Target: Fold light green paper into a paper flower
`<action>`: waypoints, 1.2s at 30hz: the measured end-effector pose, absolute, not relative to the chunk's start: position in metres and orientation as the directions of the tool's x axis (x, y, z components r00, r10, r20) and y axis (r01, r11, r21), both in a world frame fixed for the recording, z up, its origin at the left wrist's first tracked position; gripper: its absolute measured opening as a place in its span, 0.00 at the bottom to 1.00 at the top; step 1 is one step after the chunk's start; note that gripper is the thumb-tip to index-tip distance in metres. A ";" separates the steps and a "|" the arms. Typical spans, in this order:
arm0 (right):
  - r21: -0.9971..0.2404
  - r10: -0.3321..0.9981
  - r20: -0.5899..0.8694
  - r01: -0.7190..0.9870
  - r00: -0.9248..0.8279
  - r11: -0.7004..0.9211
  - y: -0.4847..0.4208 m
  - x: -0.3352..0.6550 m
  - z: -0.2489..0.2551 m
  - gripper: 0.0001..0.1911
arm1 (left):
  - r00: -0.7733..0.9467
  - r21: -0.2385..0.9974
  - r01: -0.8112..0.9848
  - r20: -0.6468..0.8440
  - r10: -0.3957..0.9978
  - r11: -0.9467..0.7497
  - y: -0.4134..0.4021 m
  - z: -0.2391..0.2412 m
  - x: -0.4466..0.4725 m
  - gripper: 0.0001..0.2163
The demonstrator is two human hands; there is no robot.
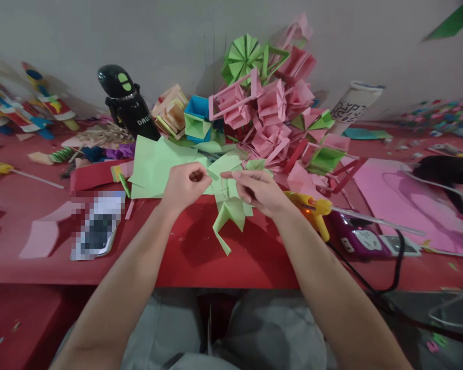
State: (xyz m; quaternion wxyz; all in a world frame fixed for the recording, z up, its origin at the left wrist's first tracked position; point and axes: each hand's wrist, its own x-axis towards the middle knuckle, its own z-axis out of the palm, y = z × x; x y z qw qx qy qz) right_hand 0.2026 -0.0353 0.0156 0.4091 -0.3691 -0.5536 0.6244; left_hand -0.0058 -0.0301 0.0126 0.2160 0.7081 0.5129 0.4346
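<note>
My left hand point(187, 185) is closed, thumb and index finger pressed together in a pinch over light green paper sheets point(148, 162). Whatever may be in that pinch is too small to make out. Across a small gap, my right hand point(258, 190) has its index finger reaching left and its other fingers curled; I cannot make out what they hold. Just below and left of it, a folded light green paper piece point(231, 213) rests on the red table point(224, 262), with a narrow strip angled toward me. Further green pieces lie behind both hands.
A yellow glue gun point(312, 205) and a purple box point(357, 236) stand right of my right arm. Left lies a phone point(100, 226). Behind are a black bottle point(129, 103), pink and green folded paper shapes point(270, 103) and a blue paper box point(198, 109).
</note>
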 end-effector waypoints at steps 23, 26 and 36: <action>-0.946 0.980 0.043 -0.322 -0.192 -0.022 -0.025 0.206 0.014 0.12 | 0.623 0.877 0.433 -0.123 0.772 -0.210 -0.044 0.029 -0.016 0.16; -0.954 0.987 0.046 -0.298 -0.153 -0.002 -0.023 0.204 0.011 0.12 | 0.583 0.867 0.431 -0.055 0.811 -0.251 -0.040 0.025 -0.019 0.14; -0.921 0.915 0.388 0.081 0.113 0.380 -0.023 0.199 0.000 0.13 | 0.109 0.873 0.406 0.248 0.963 -0.271 -0.022 0.004 -0.014 0.11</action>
